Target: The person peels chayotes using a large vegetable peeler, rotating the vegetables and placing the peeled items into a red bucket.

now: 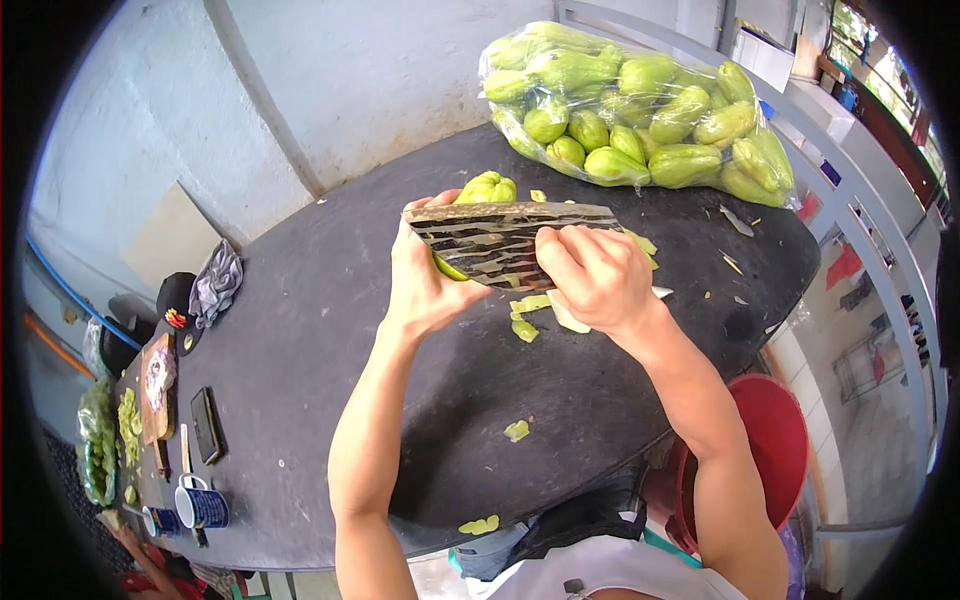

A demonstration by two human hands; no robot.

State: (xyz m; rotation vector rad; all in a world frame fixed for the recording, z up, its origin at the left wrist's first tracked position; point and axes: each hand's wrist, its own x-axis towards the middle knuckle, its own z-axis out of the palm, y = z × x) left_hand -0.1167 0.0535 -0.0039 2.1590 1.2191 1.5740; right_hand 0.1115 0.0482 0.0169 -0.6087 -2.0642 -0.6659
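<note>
My left hand (420, 277) grips a light-green chayote (486, 189) from its left side. The chayote's top shows past the far edge of a broad metal knife blade (487, 240), and a strip of green shows below the blade. My right hand (596, 277) is closed in a fist at the blade's right end; its handle is hidden in the fingers. The blade, marked with dark streaks or reflections, covers most of the chayote. Green peelings (529, 304) and a pale piece (568, 313) lie on the dark table (322, 390) below my hands.
A clear plastic bag of chayotes (637, 112) lies at the far right by a metal railing (877, 247). A red bucket (772, 450) stands beside the table. Leftward are a phone (206, 425), enamel mugs (201, 506), a cutting board (159, 405), a cap (177, 304) and another person's arm (139, 551).
</note>
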